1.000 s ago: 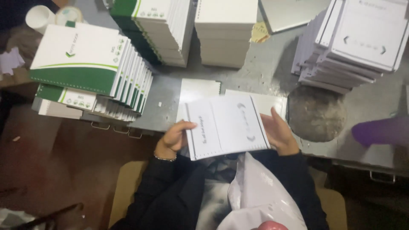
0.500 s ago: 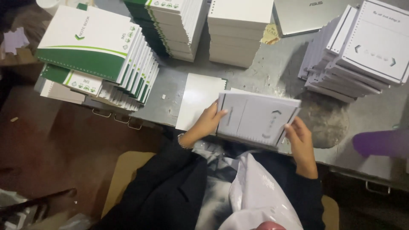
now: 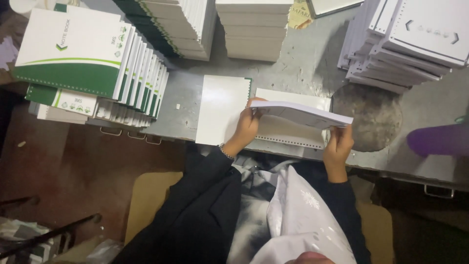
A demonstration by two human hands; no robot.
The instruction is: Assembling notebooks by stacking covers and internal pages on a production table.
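You hold a white pad of punched pages (image 3: 305, 113) above the near edge of the grey table (image 3: 303, 63), tipped almost edge-on to the camera so that you see mostly its thin side, with its left end a little higher than its right. Your left hand (image 3: 247, 124) grips the pad's left end, fingers curled up around the edge and the thumb pressed against it. Your right hand (image 3: 338, 144) pinches the pad's right corner from below, fingers closed on it. Directly under the pad lies a white sheet with a punched lower edge (image 3: 288, 129), flat on the table, and just to its left lies a white cover sheet (image 3: 220, 115) whose near edge reaches the table's rim. To the right of your right hand there is a dark round patch (image 3: 373, 115) on the table top. On the far left sits a fanned stack of green and white notebooks (image 3: 83, 63). Behind the sheets stand 2 tall stacks of white pads (image 3: 254, 27), and to the far right there is a leaning pile of white spiral-punched pads (image 3: 405, 44). A purple blurred shape (image 3: 437, 139) shows at the right edge; you cannot tell what it is.
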